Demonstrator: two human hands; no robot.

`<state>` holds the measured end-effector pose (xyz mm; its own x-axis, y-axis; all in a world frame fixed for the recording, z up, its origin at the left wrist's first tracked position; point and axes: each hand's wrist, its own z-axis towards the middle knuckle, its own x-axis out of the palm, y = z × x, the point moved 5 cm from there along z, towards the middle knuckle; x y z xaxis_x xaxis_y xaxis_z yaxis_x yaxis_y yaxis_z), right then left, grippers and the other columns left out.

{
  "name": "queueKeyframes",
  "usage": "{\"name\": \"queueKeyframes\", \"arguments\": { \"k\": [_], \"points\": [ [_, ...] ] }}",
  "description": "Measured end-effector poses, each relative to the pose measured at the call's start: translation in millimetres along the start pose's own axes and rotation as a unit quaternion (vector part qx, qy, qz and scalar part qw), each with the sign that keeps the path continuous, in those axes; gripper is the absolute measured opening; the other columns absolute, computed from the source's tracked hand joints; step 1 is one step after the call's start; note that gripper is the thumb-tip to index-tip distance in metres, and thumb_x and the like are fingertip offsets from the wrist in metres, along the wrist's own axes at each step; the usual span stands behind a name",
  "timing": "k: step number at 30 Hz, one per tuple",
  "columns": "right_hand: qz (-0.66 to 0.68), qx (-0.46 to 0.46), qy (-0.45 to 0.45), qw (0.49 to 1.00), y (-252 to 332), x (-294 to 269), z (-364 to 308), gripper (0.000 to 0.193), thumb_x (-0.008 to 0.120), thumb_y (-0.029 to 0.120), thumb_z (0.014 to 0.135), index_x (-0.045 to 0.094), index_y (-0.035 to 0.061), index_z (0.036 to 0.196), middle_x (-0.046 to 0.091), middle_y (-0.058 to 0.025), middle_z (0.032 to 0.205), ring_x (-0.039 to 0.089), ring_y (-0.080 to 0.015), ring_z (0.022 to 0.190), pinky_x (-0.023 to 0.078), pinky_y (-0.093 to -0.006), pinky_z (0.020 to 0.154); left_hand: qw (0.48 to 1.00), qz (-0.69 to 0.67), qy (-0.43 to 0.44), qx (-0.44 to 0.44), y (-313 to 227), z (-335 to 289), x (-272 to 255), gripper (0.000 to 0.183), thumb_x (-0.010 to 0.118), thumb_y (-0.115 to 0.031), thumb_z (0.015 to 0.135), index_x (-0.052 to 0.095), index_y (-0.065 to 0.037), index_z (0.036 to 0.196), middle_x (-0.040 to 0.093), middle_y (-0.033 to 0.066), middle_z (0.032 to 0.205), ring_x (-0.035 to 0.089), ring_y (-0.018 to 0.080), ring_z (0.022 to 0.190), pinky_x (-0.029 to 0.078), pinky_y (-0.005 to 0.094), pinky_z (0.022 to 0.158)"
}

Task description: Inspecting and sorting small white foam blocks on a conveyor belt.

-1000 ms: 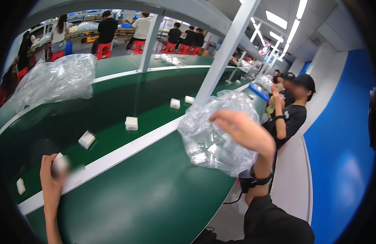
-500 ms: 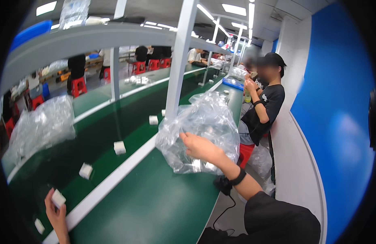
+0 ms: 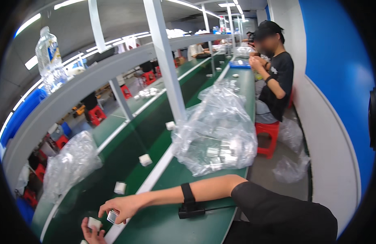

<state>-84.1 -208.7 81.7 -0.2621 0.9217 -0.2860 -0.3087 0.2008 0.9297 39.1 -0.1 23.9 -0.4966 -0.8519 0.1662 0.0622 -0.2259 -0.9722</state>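
My left hand (image 3: 91, 236), low at the left edge of the belt, is closed on a small white box (image 3: 94, 223). Right beside it, my right hand (image 3: 129, 205) reaches across with its fingers around another small white box (image 3: 112, 216), which shows a greyish face. More white boxes lie on the dark green conveyor belt: one (image 3: 120, 188) just past my right hand, another (image 3: 145, 160) further along. A large clear plastic bag (image 3: 216, 134) with several white pieces in it rests on the green side table (image 3: 171, 185).
A grey upright post (image 3: 165, 61) and shelf rail (image 3: 74, 95) stand over the belt. Across it lies a second clear bag (image 3: 72, 164). A person (image 3: 277, 73) sits further along on a red stool (image 3: 267, 136). A black device (image 3: 192, 211) hangs at my right wrist.
My right hand has left the plastic bag and swung down left to the belt, where it now grips a box near my left hand. The view has shifted, and the left hand still holds a box.
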Motion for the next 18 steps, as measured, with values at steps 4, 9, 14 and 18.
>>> {"name": "queueKeyframes", "arguments": {
  "k": [4, 9, 14, 18],
  "points": [
    [0.142, 0.002, -0.09, 0.986, -48.5, 6.8, 46.7, 0.05, 0.065, 0.006, 0.082, 0.055, 0.0038, 0.131, 0.055, -0.0101, 0.104, 0.063, -0.0141, 0.084, 0.056, -0.0281, 0.071, 0.999, 0.007, -0.026, 0.017, -6.6, -3.6, -0.4, 0.047, 0.057, -0.008, 0.098, 0.048, -0.01, 0.144, 0.054, 0.0066, 0.132, 0.058, 0.0176, 0.097, 0.049, 0.0298, 0.073],
    [0.167, -0.025, -0.211, 0.963, -84.9, 7.8, 56.7, 0.03, 0.071, 0.016, 0.089, 0.047, 0.0037, 0.103, 0.057, -0.0067, 0.095, 0.061, -0.0116, 0.087, 0.052, -0.026, 0.076, 0.999, 0.02, -0.039, 0.003, -8.5, -6.8, 1.6, 0.046, 0.057, -0.014, 0.099, 0.048, -0.008, 0.144, 0.056, 0.0106, 0.136, 0.061, 0.0205, 0.111, 0.05, 0.0288, 0.076],
    [0.285, 0.008, -0.168, 0.944, -92.1, 17.4, 49.0, 0.038, 0.069, 0.025, 0.095, 0.041, 0.0052, 0.11, 0.054, -0.0063, 0.095, 0.06, -0.0102, 0.074, 0.051, -0.0227, 0.055, 0.999, 0.035, -0.02, -0.001, -1.6, -7.7, 3.0, 0.045, 0.058, -0.013, 0.099, 0.049, -0.006, 0.142, 0.06, 0.0097, 0.129, 0.064, 0.0171, 0.102, 0.051, 0.0239, 0.071],
    [0.295, -0.022, -0.154, 0.943, -89.3, 18.8, 47.6, 0.029, 0.06, 0.02, 0.099, 0.043, 0.0072, 0.118, 0.052, -0.0072, 0.102, 0.058, -0.0105, 0.068, 0.048, -0.0219, 0.05, 0.999, 0.036, -0.017, 0.009, 1.2, -4.7, -1.1, 0.04, 0.057, -0.013, 0.101, 0.05, -0.005, 0.14, 0.061, 0.0103, 0.124, 0.062, 0.0177, 0.097, 0.051, 0.0271, 0.073]
  ]
}}
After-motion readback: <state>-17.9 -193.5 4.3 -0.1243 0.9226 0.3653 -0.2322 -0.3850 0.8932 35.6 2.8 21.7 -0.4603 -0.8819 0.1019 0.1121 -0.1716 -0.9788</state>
